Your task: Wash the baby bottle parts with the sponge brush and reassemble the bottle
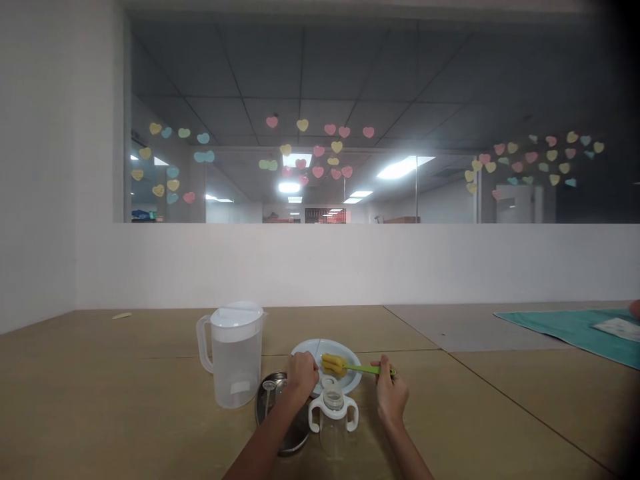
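My right hand (391, 395) grips the green handle of a bottle brush (367, 369). The brush's yellow sponge head lies over a white oval plate (354, 355). My left hand (303, 373) is closed at the plate's left side, and whatever its fingers hold is hidden. Just in front of the plate stands a clear baby bottle (333, 427) with two white side handles and an uncovered top. Under my left forearm sits a round metal dish (296, 443), partly covered by the arm. A thin pale piece with a round end (269, 388) rests in it.
A translucent lidded pitcher (236, 367) stands left of the dish. On the far right, a teal cloth (555, 327) bears a white sheet (620, 328), with part of another person's hand (635, 309) at the frame edge. A white wall (310, 263) rises behind the table.
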{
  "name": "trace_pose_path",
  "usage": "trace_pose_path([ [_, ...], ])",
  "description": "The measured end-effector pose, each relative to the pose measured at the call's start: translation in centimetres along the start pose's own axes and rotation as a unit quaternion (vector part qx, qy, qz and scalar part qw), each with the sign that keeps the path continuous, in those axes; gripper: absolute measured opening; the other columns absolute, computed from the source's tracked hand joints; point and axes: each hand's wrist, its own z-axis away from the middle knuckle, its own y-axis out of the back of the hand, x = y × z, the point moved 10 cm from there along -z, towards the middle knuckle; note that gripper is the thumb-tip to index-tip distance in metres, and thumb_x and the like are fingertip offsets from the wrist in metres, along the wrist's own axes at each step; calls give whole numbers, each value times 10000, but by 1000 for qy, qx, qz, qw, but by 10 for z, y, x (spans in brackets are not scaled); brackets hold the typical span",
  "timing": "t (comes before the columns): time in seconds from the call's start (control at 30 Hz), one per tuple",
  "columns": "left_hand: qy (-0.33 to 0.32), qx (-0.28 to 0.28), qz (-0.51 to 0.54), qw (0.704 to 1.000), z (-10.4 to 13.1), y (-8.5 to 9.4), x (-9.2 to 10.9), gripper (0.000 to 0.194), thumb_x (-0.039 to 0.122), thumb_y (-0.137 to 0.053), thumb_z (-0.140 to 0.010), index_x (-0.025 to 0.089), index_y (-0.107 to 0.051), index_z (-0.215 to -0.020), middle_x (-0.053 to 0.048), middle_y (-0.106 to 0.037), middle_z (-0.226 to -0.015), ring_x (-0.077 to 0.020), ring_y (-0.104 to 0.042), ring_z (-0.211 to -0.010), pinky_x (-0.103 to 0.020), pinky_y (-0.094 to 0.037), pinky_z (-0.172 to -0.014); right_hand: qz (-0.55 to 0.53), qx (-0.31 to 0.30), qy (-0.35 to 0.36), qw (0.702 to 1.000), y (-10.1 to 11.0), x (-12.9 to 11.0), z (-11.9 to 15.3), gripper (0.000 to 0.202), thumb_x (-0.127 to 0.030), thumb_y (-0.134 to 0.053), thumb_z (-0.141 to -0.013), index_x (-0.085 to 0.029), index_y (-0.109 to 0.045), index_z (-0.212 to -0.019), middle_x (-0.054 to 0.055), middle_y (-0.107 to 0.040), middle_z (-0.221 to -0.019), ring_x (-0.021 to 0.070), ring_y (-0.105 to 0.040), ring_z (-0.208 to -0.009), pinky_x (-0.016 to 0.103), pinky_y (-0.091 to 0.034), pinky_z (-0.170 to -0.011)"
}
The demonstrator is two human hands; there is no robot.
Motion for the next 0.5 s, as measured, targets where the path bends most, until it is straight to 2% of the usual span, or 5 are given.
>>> trace_pose_path([
  [0.2,-9,90,72,993,9,28,-1,234,118,-497,-769,160,-704,-872,-85,-686,-916,-185,-622,-882,-286,-450,-823,-70,25,-37,997,5,7,0,576,-676,-438,-695,-140,-647,-660,-36,-397,-398,125,-412,-438,254,-316,-467],
  [0.27,-5,119,96,988,17,39,-7,246,130,-474,-798,164,-691,-910,-70,-677,-937,-161,-620,-876,-273,-462,-820,-114,9,-66,991,0,8,2,564,-677,-479,-665,-134,-633,-656,-49,-372,-397,106,-370,-412,244,-289,-428],
  [0.33,-18,163,139,977,31,50,-15,237,151,-472,-810,176,-687,-905,-57,-669,-919,-149,-621,-850,-265,-480,-794,-167,-36,-105,980,-12,6,6,556,-676,-534,-621,-128,-615,-658,-61,-358,-397,86,-329,-386,230,-251,-385],
  [0.4,-56,228,207,950,51,64,-24,216,181,-480,-811,185,-688,-870,-50,-657,-878,-149,-620,-803,-262,-502,-735,-209,-99,-135,964,-27,0,13,538,-657,-595,-581,-126,-601,-669,-70,-356,-393,70,-303,-365,212,-214,-353],
  [0.5,-101,291,260,915,77,74,-38,229,194,-455,-822,194,-676,-881,-50,-629,-872,-150,-613,-792,-259,-518,-702,-234,-175,-147,945,-46,-13,22,501,-611,-658,-554,-128,-593,-671,-75,-358,-379,59,-295,-340,191,-193,-326],
])
